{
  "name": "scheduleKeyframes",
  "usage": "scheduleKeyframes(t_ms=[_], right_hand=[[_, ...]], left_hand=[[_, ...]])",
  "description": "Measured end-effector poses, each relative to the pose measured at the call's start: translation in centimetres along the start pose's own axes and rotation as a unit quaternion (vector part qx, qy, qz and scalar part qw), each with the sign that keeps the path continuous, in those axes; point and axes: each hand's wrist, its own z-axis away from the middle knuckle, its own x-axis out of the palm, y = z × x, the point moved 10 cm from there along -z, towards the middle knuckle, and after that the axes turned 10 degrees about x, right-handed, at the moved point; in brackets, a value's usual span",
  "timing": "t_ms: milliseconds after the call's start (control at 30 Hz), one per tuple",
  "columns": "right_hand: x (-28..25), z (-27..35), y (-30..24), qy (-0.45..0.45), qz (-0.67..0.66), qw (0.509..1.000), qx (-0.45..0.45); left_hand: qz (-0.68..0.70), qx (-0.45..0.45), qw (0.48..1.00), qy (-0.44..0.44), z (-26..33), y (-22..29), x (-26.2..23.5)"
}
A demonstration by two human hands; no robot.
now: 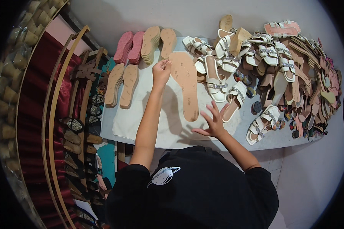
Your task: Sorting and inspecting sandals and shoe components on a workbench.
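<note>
My left hand [162, 72] pinches a tan insole [184, 86] at the edge of its wide toe end. The insole is held up above the white cloth [141, 122] on the table, its narrow heel end toward me, with small dark marks on its face. To the right of that heel end, my right hand [213, 123] is open with its fingers spread, holding nothing. White strappy sandals with sparkling trim, such as one sandal [217, 86] and another [235, 100], lie just beyond the right hand.
Stacks of tan insoles [114, 86] and pink insoles [124, 47] stand at the table's left and back. A large heap of sandals and soles [298, 76] covers the right side. Black round pieces [257, 107] lie near it. Wooden racks [61, 114] with shoes stand at far left.
</note>
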Motion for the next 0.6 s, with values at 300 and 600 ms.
scheduleKeyframes(t_ms=[300, 600], right_hand=[[7.9, -5.2, 0.3, -0.079, 0.049, 0.978, 0.186], [12.5, -6.3, -0.4, -0.051, 0.086, 0.965, 0.241]], left_hand=[[-0.001, -0.003, 1.000, -0.007, -2.9, -0.5, -4.6], [-0.021, 0.070, 0.997, -0.039, -4.5, -2.1, -6.5]])
